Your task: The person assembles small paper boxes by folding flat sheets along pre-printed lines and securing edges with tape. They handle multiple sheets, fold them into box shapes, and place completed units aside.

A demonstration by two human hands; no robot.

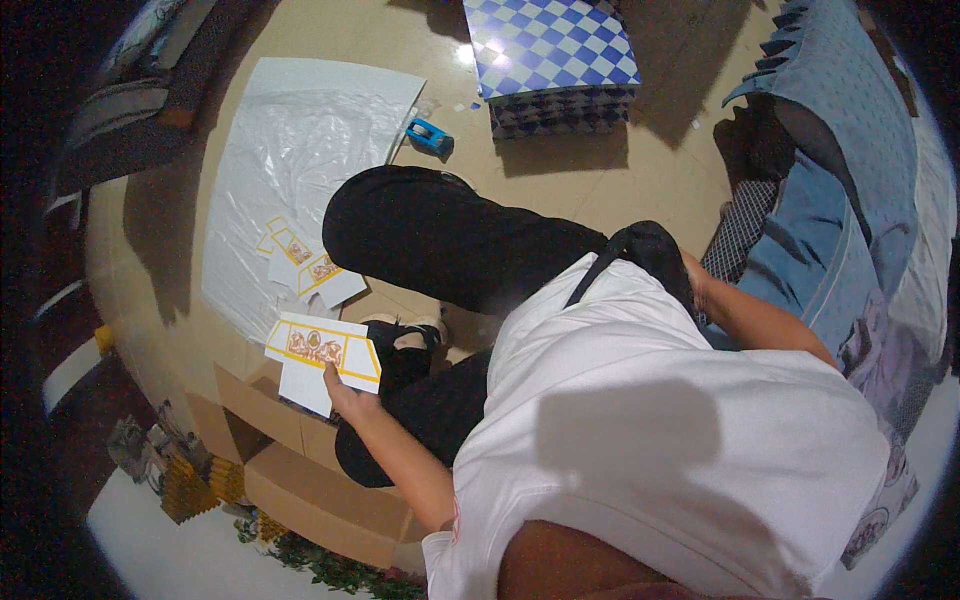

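My left hand (350, 400) is closed on a white card cutout (318, 343) with yellow edging and a brown printed design, thumb on its printed face. The hand is beside my black-trousered leg, and the cutout is above one end of an open brown cardboard box (330, 505). More printed cutouts (318, 275) lie overlapping on a white sheet (290, 130) covered with wrinkled clear plastic. My right forearm (755, 315) reaches to my other knee at the right; its hand is hidden behind black cloth, so its fingers do not show.
A blue handheld tool (430, 137), its kind unclear, lies on the tiled floor by the sheet's corner. Beyond my knees stands a stack of blue-and-white checkered boards (555, 60). Blue fabric (850, 130) drapes over furniture at the right. Green foliage (320, 565) and golden objects (185, 490) are at lower left.
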